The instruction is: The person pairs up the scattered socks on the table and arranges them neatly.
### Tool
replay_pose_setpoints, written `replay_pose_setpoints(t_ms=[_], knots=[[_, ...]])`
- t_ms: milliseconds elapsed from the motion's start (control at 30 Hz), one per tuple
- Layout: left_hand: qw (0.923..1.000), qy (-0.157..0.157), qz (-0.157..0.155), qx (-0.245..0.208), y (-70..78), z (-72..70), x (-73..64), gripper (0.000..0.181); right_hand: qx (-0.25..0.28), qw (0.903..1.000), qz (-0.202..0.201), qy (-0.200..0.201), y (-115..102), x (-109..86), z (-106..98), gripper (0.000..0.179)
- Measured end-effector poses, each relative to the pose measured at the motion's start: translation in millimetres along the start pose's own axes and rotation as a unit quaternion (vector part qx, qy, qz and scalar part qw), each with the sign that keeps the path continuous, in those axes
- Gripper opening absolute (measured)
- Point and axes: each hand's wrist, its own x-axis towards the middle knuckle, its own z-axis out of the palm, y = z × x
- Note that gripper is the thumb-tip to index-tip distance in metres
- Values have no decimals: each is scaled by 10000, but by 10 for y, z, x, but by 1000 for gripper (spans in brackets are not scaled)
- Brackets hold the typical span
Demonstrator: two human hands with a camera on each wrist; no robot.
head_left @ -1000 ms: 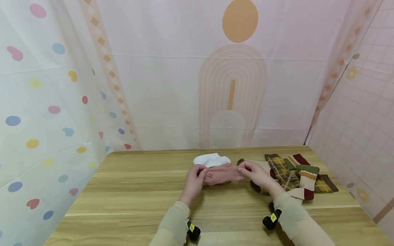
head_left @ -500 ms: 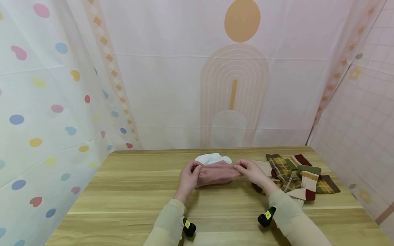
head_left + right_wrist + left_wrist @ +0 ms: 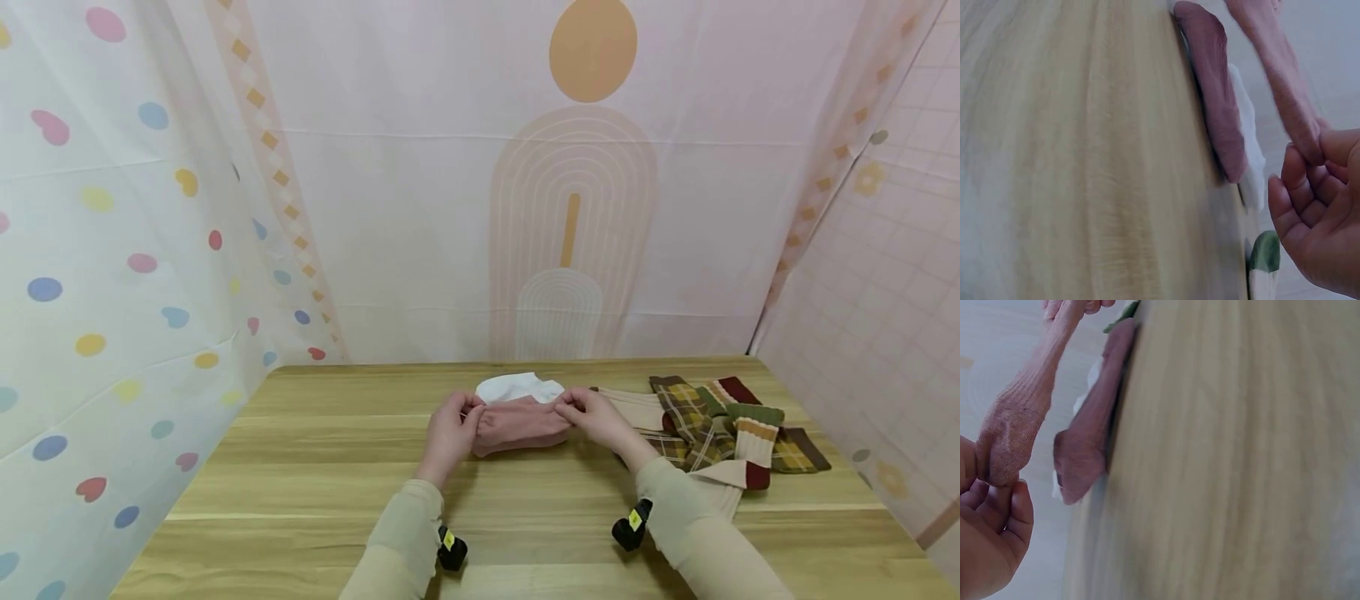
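Observation:
My left hand (image 3: 450,435) pinches one end of a pink sock (image 3: 521,418), and my right hand (image 3: 603,421) pinches the other. The sock stretches between them above the table. Beneath it a second pink sock (image 3: 1085,440) lies flat on the wood, mostly covered in the head view but plain in both wrist views. A white sock (image 3: 517,387) lies just behind the pink ones. In the right wrist view the thumb and fingertips (image 3: 1300,165) grip the end of the raised sock, clear of the sock lying below.
To the right, a loose pile of patterned socks (image 3: 705,429) in plaid, green, cream and dark red spreads over the wooden table (image 3: 315,500). Printed curtains (image 3: 405,250) stand behind the table and along both sides. A small black wrist camera (image 3: 452,550) hangs at the left cuff.
Both hands have moved left with the pink sock, which now hangs over the lying pink one. The right hand has come closer to the left, away from the sock pile.

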Motion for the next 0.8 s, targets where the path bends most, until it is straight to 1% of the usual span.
replay_pose_setpoints(t_ms=[100, 233, 400, 500, 633, 767, 800], knots=[[9997, -60, 109, 222, -20, 13, -7, 11, -3, 9999, 120, 20, 29, -1, 29, 13], [9984, -65, 261, 505, -39, 24, 4, 11, 45, 9998, 170, 56, 56, 3, 69, 13], [9960, 13, 290, 842, -60, 37, 23, 6, -80, 9993, 353, 36, 68, 17, 126, 12], [9948, 33, 239, 990, -59, 42, 31, 5, -370, 9984, 394, 165, 85, 28, 164, 11], [9938, -36, 186, 1092, -60, 52, 37, 5, -813, 9952, 401, 383, 91, 34, 207, 8], [9930, -87, 136, 1168, -57, 68, 31, 6, -1197, 9908, 410, 481, 94, 36, 246, 7], [9928, -86, 163, 1183, -56, 71, 30, 6, -1259, 9899, 421, 493, 94, 37, 254, 7]])
